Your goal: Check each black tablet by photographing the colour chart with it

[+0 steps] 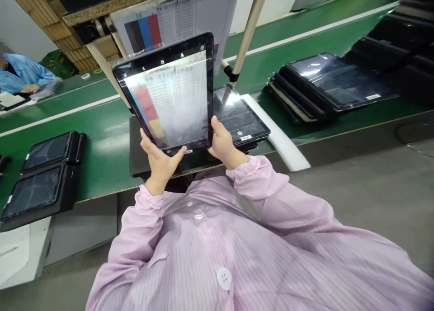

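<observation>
Both my hands hold up a black tablet, tilted toward me, its camera screen lit. My left hand grips the lower left corner, its thumb on the bottom bezel. At the lower right edge, my right hand is closed round the side, thumb along the frame. The screen displays rows of print and coloured blocks. Behind the tablet hangs a printed chart with black, blue and red bars. Just right of my right hand, another tablet lies on a stack. A black flat case or device is partly hidden behind my left hand.
Stacked tablets lie on the green bench to the right, beside a white foam strip. More tablets sit at left. Beige pipe posts hold up a shelf. A person in blue sits across the bench.
</observation>
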`<state>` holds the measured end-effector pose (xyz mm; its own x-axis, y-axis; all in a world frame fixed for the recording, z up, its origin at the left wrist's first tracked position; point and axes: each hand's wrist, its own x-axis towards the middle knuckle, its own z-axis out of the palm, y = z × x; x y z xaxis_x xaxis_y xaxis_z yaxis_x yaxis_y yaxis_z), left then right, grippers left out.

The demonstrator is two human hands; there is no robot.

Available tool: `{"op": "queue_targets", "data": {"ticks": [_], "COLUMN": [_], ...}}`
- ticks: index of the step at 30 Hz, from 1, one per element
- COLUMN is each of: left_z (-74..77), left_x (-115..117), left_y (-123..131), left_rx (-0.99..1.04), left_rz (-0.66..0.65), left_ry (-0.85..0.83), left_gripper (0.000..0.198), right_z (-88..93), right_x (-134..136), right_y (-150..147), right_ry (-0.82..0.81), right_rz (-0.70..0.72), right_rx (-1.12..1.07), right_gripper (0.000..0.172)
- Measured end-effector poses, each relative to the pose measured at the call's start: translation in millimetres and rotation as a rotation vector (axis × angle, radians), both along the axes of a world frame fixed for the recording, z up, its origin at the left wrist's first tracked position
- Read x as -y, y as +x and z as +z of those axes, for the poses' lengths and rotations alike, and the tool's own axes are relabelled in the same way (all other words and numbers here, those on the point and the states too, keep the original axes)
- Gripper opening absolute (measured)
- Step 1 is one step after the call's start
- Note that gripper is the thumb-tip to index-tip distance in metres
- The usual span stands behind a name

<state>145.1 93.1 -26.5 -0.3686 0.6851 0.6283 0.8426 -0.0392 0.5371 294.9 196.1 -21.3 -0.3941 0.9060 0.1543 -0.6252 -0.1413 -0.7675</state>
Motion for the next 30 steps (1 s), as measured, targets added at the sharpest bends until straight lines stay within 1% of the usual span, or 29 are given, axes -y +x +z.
{"op": "queue_targets", "data": {"ticks": [4,9,14,19,23,28,30], "left_z": [-1.9,-2.5,-1.5,0.0,-1.4,-4.1,-1.8], "left_x": [-1.0,-1.2,-1.4,-1.8,-1.7,-2.5,-2.6], "left_y": [-1.1,-0.5,0.2,-0.8,-2.5,-4.8,-7.4], "left_rx": [0.022,0.04,0.055,0.05,0.029,0.017,0.094], "left_rz": [-0.002,0.0,-0.012,-0.031,-0.038,-0.054,-0.109], "left_ry": [-0.02,-0.007,-0.006,-0.014,-0.013,0.029,0.092], "left_gripper": [0.135,0.133,0.132,0.13,0.131,0.13,0.121], "right_z": [-2.8,-7.0,-8.3,-6.5,-5.6,-5.0,-4.4], "right_x": [-1.7,-4.7,-5.6,-4.8,-3.9,-4.5,-3.3], "right_y": [-0.7,-3.2,-3.4,-3.2,-3.3,-3.6,-2.9], "right_ry": [0.016,0.011,0.022,0.016,0.007,-0.03,-0.047], "right_rz": [0.007,-0.021,-0.024,-0.022,-0.04,-0.037,-0.042], "right_rx": [-0.025,0.063,0.027,0.029,-0.021,0.004,0.034], "right_gripper": [0.054,0.059,0.055,0.055,0.051,0.053,0.056]}}
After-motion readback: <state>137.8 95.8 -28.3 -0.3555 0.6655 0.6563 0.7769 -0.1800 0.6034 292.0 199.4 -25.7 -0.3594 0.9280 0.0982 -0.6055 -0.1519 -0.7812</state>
